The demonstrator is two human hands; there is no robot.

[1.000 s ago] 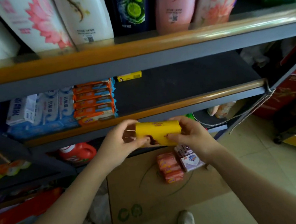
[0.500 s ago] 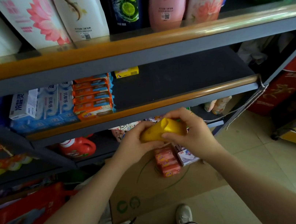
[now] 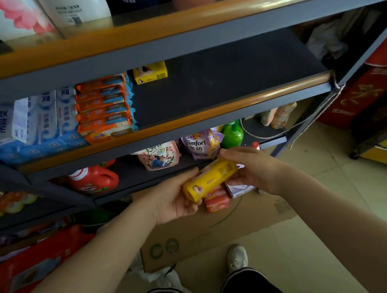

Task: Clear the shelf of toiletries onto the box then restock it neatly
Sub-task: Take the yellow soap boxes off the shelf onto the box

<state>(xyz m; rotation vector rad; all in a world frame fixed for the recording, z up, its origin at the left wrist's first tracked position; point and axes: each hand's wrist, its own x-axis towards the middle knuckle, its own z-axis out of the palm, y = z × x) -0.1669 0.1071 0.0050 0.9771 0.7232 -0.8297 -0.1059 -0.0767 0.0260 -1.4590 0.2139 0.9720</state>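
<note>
Item: yellow soap pack [image 3: 208,179] — held in the air between both hands, above the cardboard box [image 3: 200,230] and in front of the lower shelf edge, well below the middle shelf [image 3: 223,84].

Grip: left hand [image 3: 174,200] cups the near-left end, fingers curled under it; right hand [image 3: 253,170] holds the far-right end, fingers wrapped round and thumb on top.

Orientation: long axis runs diagonally, from low and left of the box's centre to high and right toward the shelf. The printed end face (a small portrait on it) points down-left, toward the left hand.

Box contents: red soap bars [image 3: 216,199] and a white-and-purple pack [image 3: 240,188], lying directly beneath the yellow soap pack.

Shelf contents: one matching yellow box [image 3: 150,72] at the back, orange packs [image 3: 103,107] to its left.

Risks: the glossy wrapper may slip when one hand lets go — the pack would drop onto the bars below and scatter them. Set down askew, it may overhang the pile and slide off the box.
</note>
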